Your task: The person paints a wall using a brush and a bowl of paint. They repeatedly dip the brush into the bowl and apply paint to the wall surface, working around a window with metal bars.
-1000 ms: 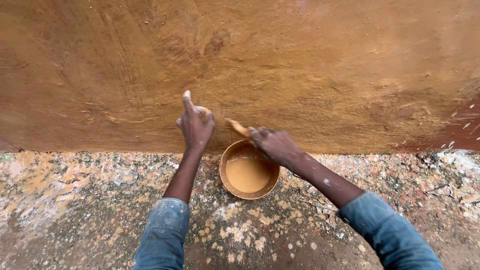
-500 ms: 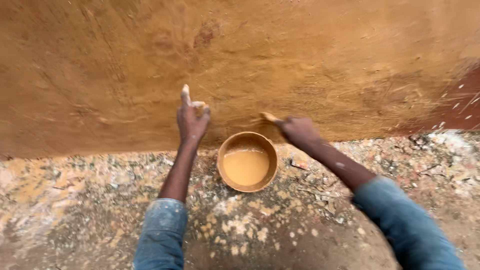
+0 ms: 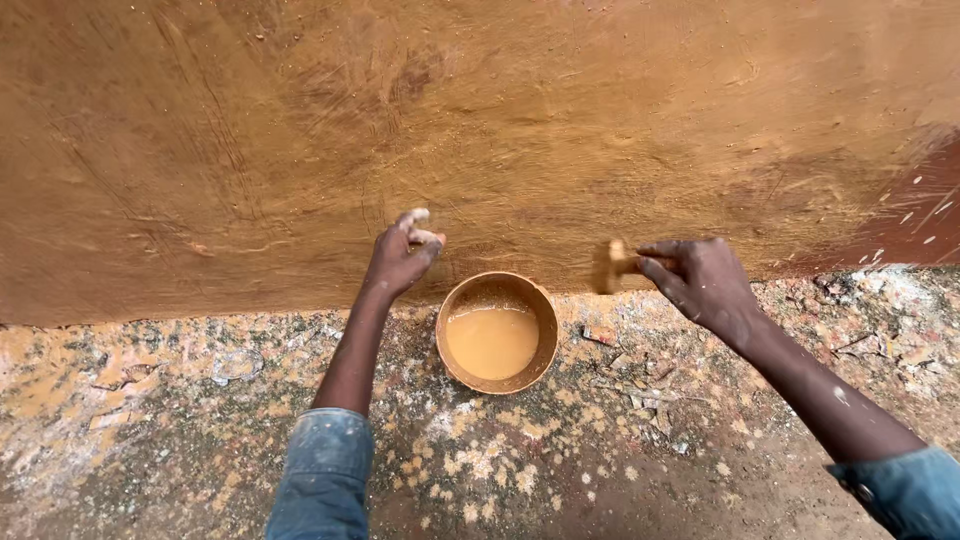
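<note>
Brush point(image 3: 612, 262): small, mud-coated, blurred; at wall point(image 3: 250, 150) base, right of bowl point(image 3: 497, 375).
Bowl: round, holds tan slurry, on ground.
R hand point(image 3: 700, 280): grips brush, arm extended.
L hand point(image 3: 402, 256): fingers curled loosely, empty, against wall.

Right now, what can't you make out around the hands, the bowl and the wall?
- Head view: the tool in the right hand is motion-blurred and half covered by its fingers; its kind is unclear.
- Whether the left hand holds anything; its curled fingers hide the palm.
- The depth of the bowl; cloudy tan liquid hides the bottom.
- The wall top, cut off by the frame.
</note>
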